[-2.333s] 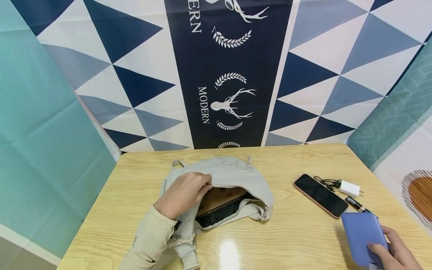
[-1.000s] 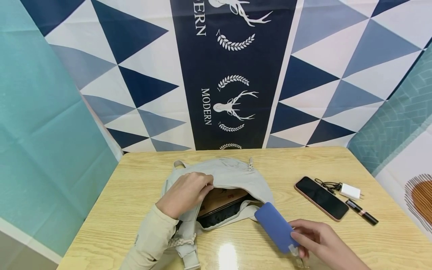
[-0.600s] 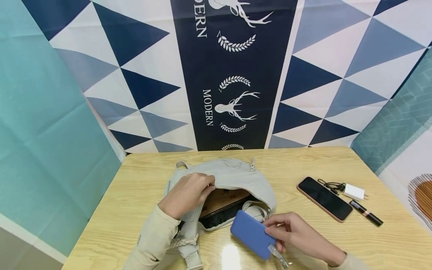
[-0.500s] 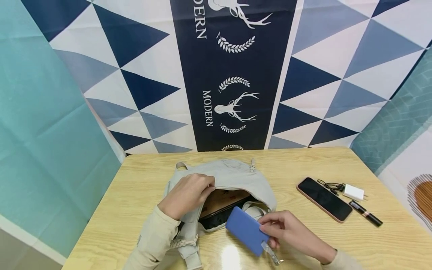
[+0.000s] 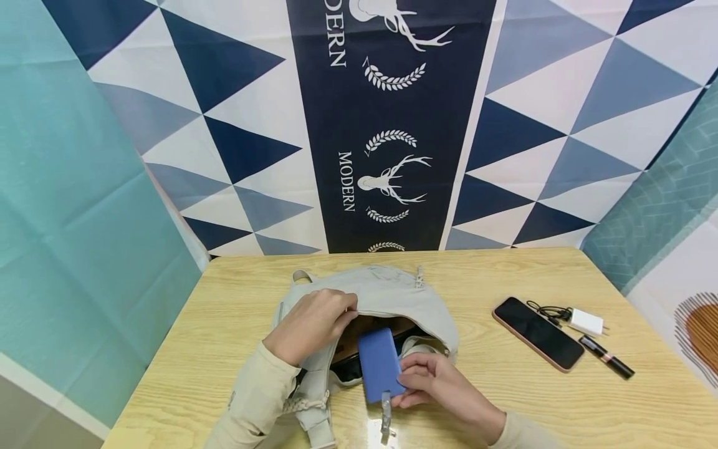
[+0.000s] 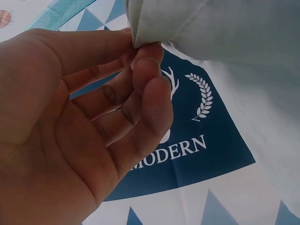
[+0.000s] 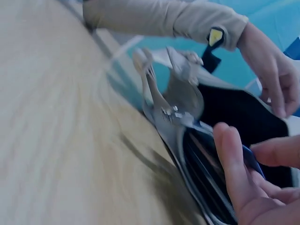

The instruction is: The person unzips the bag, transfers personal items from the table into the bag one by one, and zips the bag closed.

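Observation:
A pale grey fabric bag (image 5: pixel 387 293) lies open on the wooden table (image 5: pixel 505 411). My left hand (image 5: pixel 311 324) pinches the bag's upper edge (image 6: pixel 145 40) and holds the mouth open. My right hand (image 5: pixel 434 383) grips a blue flat case (image 5: pixel 380 365) by its near end, its far end at the bag's mouth. A small clip (image 5: pixel 386 418) dangles from the case. Inside the bag shows a brown flat item (image 5: pixel 364 327) and dark lining (image 7: pixel 234 117). In the blurred right wrist view my fingers (image 7: pixel 234 159) sit at the bag's opening.
A black phone (image 5: pixel 537 342) in a pink case lies at the right of the table. Beside it are a white charger with black cable (image 5: pixel 583 321) and a dark lipstick tube (image 5: pixel 606 365). Patterned cloth hangs behind the table. The bag's braided strap (image 5: pixel 300 405) runs toward the near edge.
My right hand has carried the blue case from the table's right side leftward to the bag's mouth, turning it end-on. The left hand has kept the bag's edge lifted.

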Available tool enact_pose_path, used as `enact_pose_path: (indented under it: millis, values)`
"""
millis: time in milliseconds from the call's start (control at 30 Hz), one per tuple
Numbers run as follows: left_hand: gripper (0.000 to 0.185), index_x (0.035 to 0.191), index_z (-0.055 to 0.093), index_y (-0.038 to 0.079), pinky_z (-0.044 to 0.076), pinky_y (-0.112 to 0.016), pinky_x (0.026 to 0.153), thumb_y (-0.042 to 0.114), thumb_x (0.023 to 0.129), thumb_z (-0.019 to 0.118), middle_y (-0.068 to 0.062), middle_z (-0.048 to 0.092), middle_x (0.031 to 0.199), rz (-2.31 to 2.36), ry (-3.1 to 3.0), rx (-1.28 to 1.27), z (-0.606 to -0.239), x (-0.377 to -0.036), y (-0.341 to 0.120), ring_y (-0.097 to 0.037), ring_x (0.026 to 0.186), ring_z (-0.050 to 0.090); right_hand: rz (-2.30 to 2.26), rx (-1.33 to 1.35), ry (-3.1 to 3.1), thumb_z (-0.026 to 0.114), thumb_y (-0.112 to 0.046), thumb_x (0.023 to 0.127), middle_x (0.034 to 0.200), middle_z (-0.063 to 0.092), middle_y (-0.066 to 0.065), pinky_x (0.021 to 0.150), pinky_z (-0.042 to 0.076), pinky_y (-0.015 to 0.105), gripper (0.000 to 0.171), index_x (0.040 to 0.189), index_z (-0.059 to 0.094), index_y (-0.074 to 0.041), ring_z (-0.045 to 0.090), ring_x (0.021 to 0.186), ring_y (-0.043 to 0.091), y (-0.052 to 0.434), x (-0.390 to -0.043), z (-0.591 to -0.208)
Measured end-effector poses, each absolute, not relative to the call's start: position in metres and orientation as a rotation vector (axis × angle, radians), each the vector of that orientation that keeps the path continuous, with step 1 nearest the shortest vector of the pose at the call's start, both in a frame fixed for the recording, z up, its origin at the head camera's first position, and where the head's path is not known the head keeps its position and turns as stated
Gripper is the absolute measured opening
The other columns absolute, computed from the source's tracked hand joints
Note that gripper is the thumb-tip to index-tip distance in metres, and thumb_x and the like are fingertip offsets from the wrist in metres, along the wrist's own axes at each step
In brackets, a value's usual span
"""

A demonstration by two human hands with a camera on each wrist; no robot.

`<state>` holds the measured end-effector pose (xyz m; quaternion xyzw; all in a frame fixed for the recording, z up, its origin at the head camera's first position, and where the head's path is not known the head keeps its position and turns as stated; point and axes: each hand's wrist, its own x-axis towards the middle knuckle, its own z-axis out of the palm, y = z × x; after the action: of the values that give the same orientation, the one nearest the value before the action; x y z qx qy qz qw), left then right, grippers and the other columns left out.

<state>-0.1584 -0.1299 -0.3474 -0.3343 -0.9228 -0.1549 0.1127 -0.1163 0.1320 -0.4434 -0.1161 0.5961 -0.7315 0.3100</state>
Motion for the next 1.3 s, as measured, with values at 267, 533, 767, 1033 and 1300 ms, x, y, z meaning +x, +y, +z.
enact_pose_path:
  millis: [267, 533, 767, 1033, 1300]
  values:
    - [0.02, 0.079, 0.061, 0.019, 0.042, -0.022, 0.056, 0.013, 0.097, 0.067, 0.008, 0.057, 0.07, -0.443, -2.711, -0.97, -0.346, -0.158, -0.131, -0.003, 0.058, 0.049, -2.084, -0.063, 1.43, 0.059, -0.01, 0.1, 0.1, 0.064, 0.017, 0.091, 0.054, 0.034, 0.036, 0.125, 0.042, 0.009, 0.071, 0.098, 0.027, 0.117, -0.115, -0.448]
    - [0.018, 0.08, 0.062, 0.018, 0.044, -0.021, 0.058, 0.013, 0.096, 0.067, 0.008, 0.059, 0.072, -0.43, -2.713, -0.97, -0.345, -0.158, -0.129, -0.003, 0.062, 0.052, -2.172, 0.103, 1.394, 0.061, -0.014, 0.1, 0.093, 0.067, 0.012, 0.079, 0.057, 0.03, 0.027, 0.115, 0.042, -0.003, 0.071, 0.084, 0.019, 0.112, -0.114, -0.452]
    - [0.016, 0.081, 0.063, 0.018, 0.046, -0.022, 0.06, 0.013, 0.096, 0.068, 0.008, 0.061, 0.074, -0.43, -2.719, -0.969, -0.346, -0.159, -0.128, -0.003, 0.063, 0.054, -2.203, 0.154, 1.451, 0.062, -0.013, 0.099, 0.102, 0.067, 0.018, 0.081, 0.056, 0.029, 0.034, 0.118, 0.038, 0.002, 0.071, 0.089, 0.02, 0.105, -0.118, -0.456]
    - [0.02, 0.078, 0.061, 0.019, 0.044, -0.022, 0.057, 0.013, 0.096, 0.067, 0.008, 0.058, 0.071, -0.439, -2.722, -0.968, -0.346, -0.158, -0.128, -0.003, 0.06, 0.051, -2.151, -0.015, 1.432, 0.053, -0.009, 0.103, 0.126, 0.062, 0.026, 0.092, 0.053, 0.034, 0.039, 0.131, 0.043, 0.016, 0.067, 0.111, 0.027, 0.098, -0.121, -0.459]
    - [0.022, 0.077, 0.06, 0.019, 0.042, -0.022, 0.055, 0.012, 0.096, 0.068, 0.009, 0.055, 0.068, -0.446, -2.71, -0.99, -0.347, -0.159, -0.127, -0.003, 0.057, 0.048, -1.981, -0.145, 1.422, 0.043, -0.029, 0.108, 0.117, 0.068, 0.022, 0.081, 0.058, 0.037, 0.046, 0.13, 0.05, 0.011, 0.072, 0.095, 0.027, 0.095, -0.123, -0.457]
